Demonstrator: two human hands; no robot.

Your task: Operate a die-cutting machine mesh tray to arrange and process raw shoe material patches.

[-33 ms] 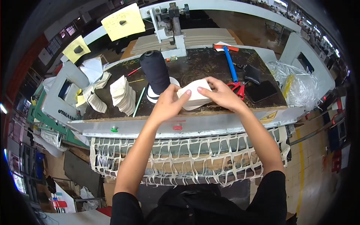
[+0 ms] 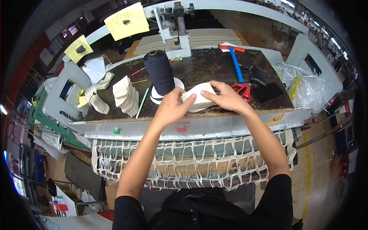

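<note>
Over the front part of the dark bench top (image 2: pixel 191 69) I hold a short stack of cream cut pieces (image 2: pixel 199 95), fabric-like and rounded at the edge. My left hand (image 2: pixel 171 106) is closed on its left side, thumb on top. From the right, my right hand (image 2: pixel 226 96) grips the same stack, its thumb also on the upper face. The fingers beneath are partly hidden. Just behind my left hand stands a cone of black thread (image 2: pixel 158 73). Red-handled scissors (image 2: pixel 244 91) lie right of my right hand.
Two more stacks of cream pieces (image 2: pixel 125 96) (image 2: pixel 97 102) stand at the left, beside a pale green stick (image 2: pixel 142 102). A blue-handled hammer (image 2: pixel 235 65) and a black pouch (image 2: pixel 258 75) lie at the right. Cream cut-out netting (image 2: pixel 191 163) hangs below the bench's front edge.
The lower pieces of the stack sit slightly more even under the top one. Both hands keep their hold in nearly the same place.
</note>
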